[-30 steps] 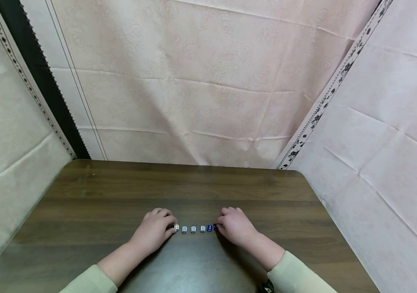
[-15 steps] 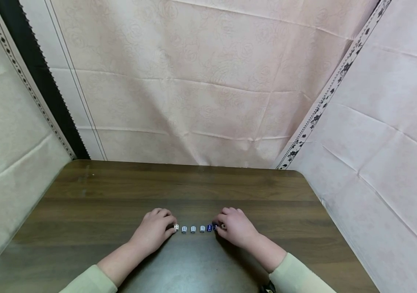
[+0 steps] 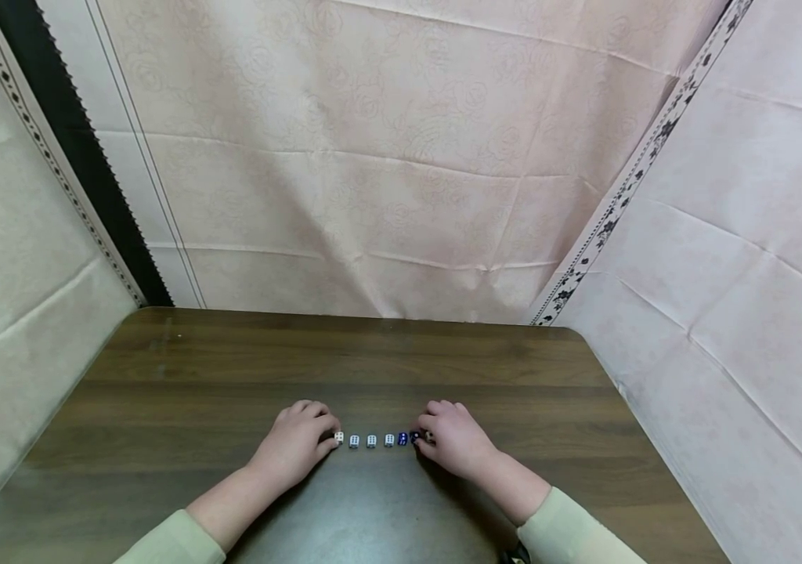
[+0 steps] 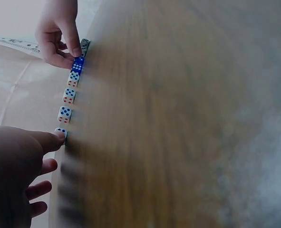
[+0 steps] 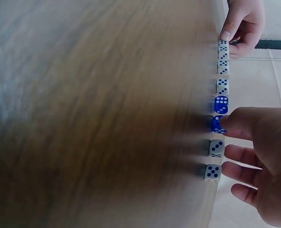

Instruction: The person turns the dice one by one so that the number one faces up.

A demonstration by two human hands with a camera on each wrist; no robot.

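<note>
A row of small dice runs left to right on the wooden table (image 3: 373,360). My left hand (image 3: 297,442) pinches the white die (image 3: 339,437) at the left end between thumb and forefinger. Three more white dice stand spaced out beside it, the middle one (image 3: 371,441) among them, followed by a blue die (image 3: 402,439). My right hand (image 3: 456,435) pinches a second blue die (image 5: 218,124), its thumb on the near face. Past that, a white die (image 5: 217,148) and another white die (image 5: 213,173) stand by its other fingers, mostly hidden in the head view.
The table's far edge (image 3: 373,316) meets a pale hanging cloth (image 3: 373,196). More cloth hangs at the left (image 3: 20,274) and right (image 3: 739,235). A dark item (image 3: 515,553) shows by the right sleeve.
My right fingers have shifted around the second blue die, and a white die now shows between them. The left hand and the other dice stay practically still.
</note>
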